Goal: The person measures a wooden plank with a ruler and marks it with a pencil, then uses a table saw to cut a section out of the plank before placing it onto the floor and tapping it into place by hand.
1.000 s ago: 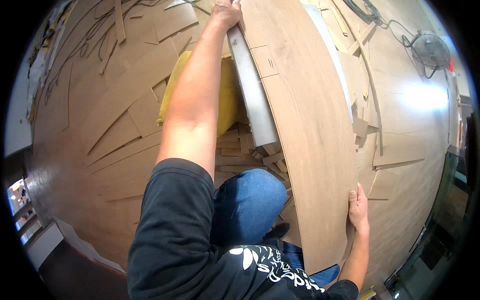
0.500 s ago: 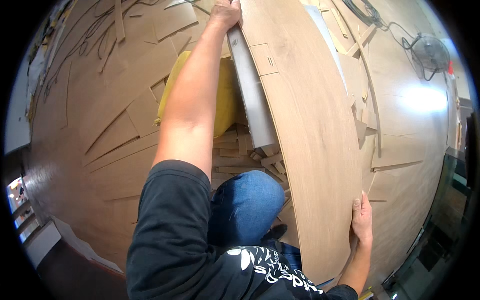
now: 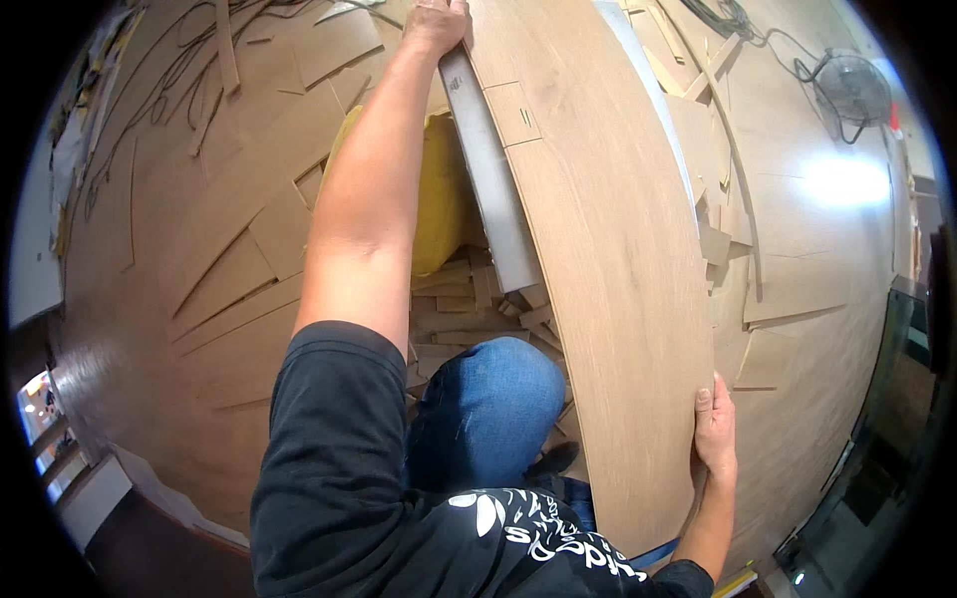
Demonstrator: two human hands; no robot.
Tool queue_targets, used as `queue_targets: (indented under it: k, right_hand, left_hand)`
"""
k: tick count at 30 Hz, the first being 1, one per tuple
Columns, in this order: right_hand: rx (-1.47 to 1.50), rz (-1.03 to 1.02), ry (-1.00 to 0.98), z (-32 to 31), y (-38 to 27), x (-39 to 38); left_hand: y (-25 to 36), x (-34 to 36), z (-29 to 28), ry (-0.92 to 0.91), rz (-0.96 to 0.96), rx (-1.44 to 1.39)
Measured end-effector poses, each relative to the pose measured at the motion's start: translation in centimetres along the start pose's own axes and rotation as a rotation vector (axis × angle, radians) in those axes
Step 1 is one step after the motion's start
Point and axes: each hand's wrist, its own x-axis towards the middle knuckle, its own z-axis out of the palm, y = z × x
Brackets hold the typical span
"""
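Note:
A long wood-look floor plank (image 3: 628, 299) slants across in front of me, from far left to near right. Pencil lines mark out a small rectangle near its left edge. My left hand (image 3: 436, 22), arm stretched far out, is closed on that edge toward the far end. Lower down, my right hand (image 3: 715, 424) grips the right edge, thumb up and fingers partly hidden by the plank. Below the left edge shows a grey metal bar or box-shaped piece (image 3: 488, 179), mostly covered. Beside it a yellow object (image 3: 439, 199) is partly hidden behind my left forearm.
Offcuts (image 3: 454, 304) lie heaped before my bent knee (image 3: 488, 404), with more loose pieces (image 3: 723, 234) right of the plank. Black cables (image 3: 164, 85) trail at the far left. A round caged fan (image 3: 855, 90) stands far right, near a coiled cable (image 3: 718, 15).
The plank and both my hands have shifted slightly left in the picture, as has the floor around them. My grip on the plank looks the same.

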Motion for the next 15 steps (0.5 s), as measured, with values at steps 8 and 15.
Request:
queue_targets:
  k: [8, 15]
  right_hand:
    - [-0.055, -0.02, 0.014, 0.8, 0.8, 0.2]
    - [-0.053, -0.039, 0.017, 1.5, 1.6, 0.7]
  left_hand:
    - [1.6, -0.1, -0.6, -0.029, 0.003, -0.149]
    - [1.8, -0.3, -0.9, -0.019, -0.019, -0.143]
